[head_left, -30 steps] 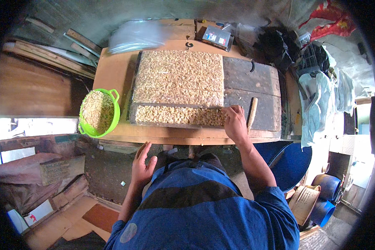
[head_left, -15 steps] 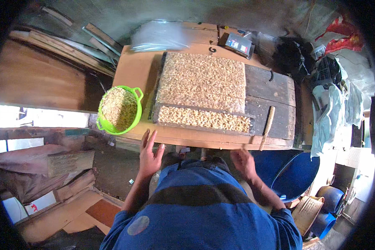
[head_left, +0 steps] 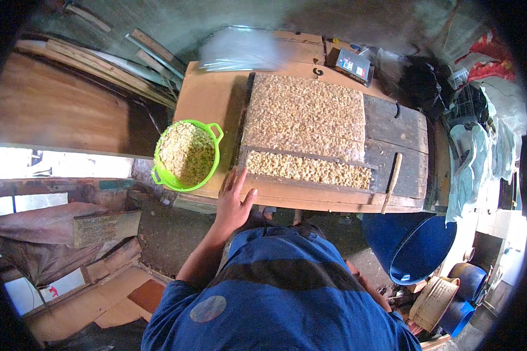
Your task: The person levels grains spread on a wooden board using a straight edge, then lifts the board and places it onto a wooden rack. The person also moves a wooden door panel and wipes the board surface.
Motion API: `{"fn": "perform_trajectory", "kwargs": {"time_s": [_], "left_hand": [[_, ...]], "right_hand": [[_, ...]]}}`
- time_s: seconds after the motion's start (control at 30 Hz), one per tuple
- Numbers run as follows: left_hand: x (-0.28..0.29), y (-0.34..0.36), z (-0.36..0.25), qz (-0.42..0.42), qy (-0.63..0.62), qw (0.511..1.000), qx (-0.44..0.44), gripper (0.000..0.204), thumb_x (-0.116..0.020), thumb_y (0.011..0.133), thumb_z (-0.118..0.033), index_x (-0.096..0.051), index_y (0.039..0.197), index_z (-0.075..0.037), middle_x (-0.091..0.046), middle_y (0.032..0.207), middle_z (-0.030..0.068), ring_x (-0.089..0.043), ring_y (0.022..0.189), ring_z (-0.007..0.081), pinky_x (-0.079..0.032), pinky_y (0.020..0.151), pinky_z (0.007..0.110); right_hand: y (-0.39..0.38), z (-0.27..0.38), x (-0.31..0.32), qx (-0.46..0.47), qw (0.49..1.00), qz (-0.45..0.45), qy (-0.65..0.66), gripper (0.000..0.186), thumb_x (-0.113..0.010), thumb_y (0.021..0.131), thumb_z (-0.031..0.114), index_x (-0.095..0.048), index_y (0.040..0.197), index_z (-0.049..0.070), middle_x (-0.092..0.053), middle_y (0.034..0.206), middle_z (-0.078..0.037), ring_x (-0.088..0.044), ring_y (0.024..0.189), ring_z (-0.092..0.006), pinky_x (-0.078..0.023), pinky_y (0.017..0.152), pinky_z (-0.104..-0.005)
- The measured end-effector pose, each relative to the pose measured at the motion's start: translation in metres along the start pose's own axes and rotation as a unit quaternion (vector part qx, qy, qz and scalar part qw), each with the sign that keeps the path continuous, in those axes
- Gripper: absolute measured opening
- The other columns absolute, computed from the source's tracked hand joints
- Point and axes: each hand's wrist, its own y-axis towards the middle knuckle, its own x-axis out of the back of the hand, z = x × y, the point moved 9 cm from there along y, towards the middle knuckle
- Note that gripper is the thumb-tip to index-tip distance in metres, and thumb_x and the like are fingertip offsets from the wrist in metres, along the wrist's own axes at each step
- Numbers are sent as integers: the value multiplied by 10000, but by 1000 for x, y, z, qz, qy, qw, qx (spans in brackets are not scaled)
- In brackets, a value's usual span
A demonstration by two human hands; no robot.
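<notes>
Narrow strip of loose-looking, pale cream puffed pieces (head_left: 307, 167): lies in a long dark trough at the near edge of the blackened wooden board (head_left: 401, 126), ahead and to the right of the left hand (head_left: 234, 205). Wide, flat, pale nubbly slab (head_left: 304, 114) lies beyond it on the same board, farther from that hand. Possible faults, by judgement: a bump from the left fingers on the board's near-left corner could shift the trough and spill pieces over its low near rail; a leftward sweep could catch the round lime-green plastic bowl (head_left: 183, 186) of pale flakes (head_left: 184, 146), just left of that hand; the slim pale wooden stick (head_left: 392, 182), well to its right with one end at the table's near edge, could be knocked off by a passing sleeve. Left hand: fingers extended, thumb well apart, nothing held; fingertips at the board corner, contact cannot be told. Right hand: hidden by the torso, only the right forearm (head_left: 369, 285) showing; grip cannot be told. Tan wooden table (head_left: 208, 93) underlies all this; large blue tub (head_left: 416, 245) below its edge, well right of the left hand.
</notes>
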Motion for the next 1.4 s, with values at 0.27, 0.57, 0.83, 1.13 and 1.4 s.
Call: {"fn": "perform_trajectory", "kwargs": {"time_s": [0.27,0.57,0.83,1.13,1.4], "left_hand": [[-6,-8,2,1,91,996,-14,625,-624,978,-409,-485,1490,-77,-356,1574,266,-374,1425,475,-320,1154,571],[-5,3,-1,25,80,996,-29,663,-635,970,-383,-441,1531,-89,-319,1603,259,-342,1446,483,-302,1172,556],[-16,13,-9,35,72,993,-84,758,-598,983,-423,-356,1539,32,-345,1600,219,-330,1479,399,-242,1199,559],[-32,8,-17,73,93,986,-115,776,-582,990,-447,-334,1546,35,-303,1627,200,-277,1521,362,-188,1215,585],[-35,1,-13,65,56,988,-130,834,-652,945,-460,-322,1569,-16,-316,1631,187,-279,1522,378,-152,1219,614]], "right_hand": [[-18,26,-10,-19,1000,11,-20,409,-640,982,348,-645,1311,103,-697,1240,-152,-673,1090,-317,-514,951,-412],[-21,45,-19,-24,998,32,-50,389,-631,980,342,-658,1289,107,-702,1215,-154,-678,1061,-342,-528,928,-428],[-25,73,-17,-16,993,66,-94,372,-623,977,336,-669,1269,110,-707,1193,-156,-682,1035,-364,-540,908,-443],[-61,238,-52,56,920,202,-332,355,-614,975,330,-682,1247,113,-712,1169,-159,-686,1005,-389,-554,885,-459],[-93,523,-116,377,830,-75,-404,337,-660,951,228,-670,1222,27,-697,1139,-196,-664,1056,-396,-533,934,-463]]}}
